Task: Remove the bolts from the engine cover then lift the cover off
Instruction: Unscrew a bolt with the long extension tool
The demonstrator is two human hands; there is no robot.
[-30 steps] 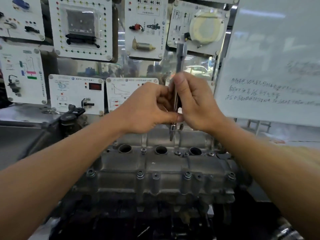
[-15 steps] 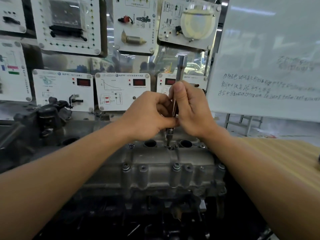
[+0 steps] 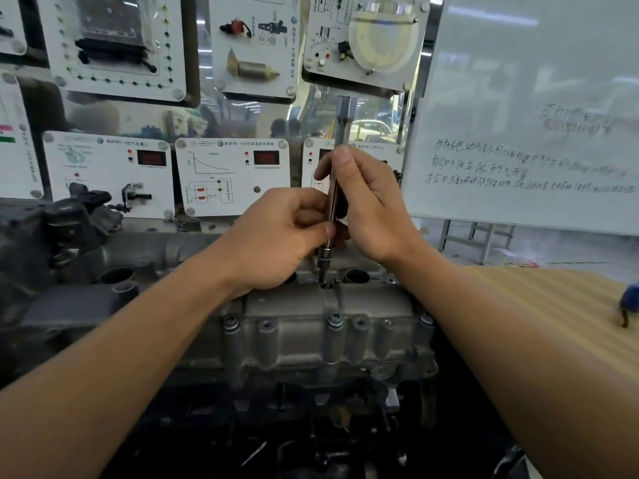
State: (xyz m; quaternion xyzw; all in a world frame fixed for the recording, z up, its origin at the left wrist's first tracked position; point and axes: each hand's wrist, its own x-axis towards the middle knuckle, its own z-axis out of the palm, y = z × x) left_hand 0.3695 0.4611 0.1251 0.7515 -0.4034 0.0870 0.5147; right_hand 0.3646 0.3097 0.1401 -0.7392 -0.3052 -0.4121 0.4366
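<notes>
While left hand (image 3: 276, 236) and right hand (image 3: 366, 209) grip the driver (image 3: 343, 126), bolt removal is underway.
Fingers (image 3: 340, 160) curled round it; tip probably seated in a top bolt (image 3: 324, 284) of the cover (image 3: 304, 326); next, spin it out.

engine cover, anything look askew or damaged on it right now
Nothing stands out as damaged. The socket driver stands near upright with its tip on top of the engine cover, pinched by the left hand and right hand. Some front bosses look empty beside a seated bolt, which suits removal.
</notes>
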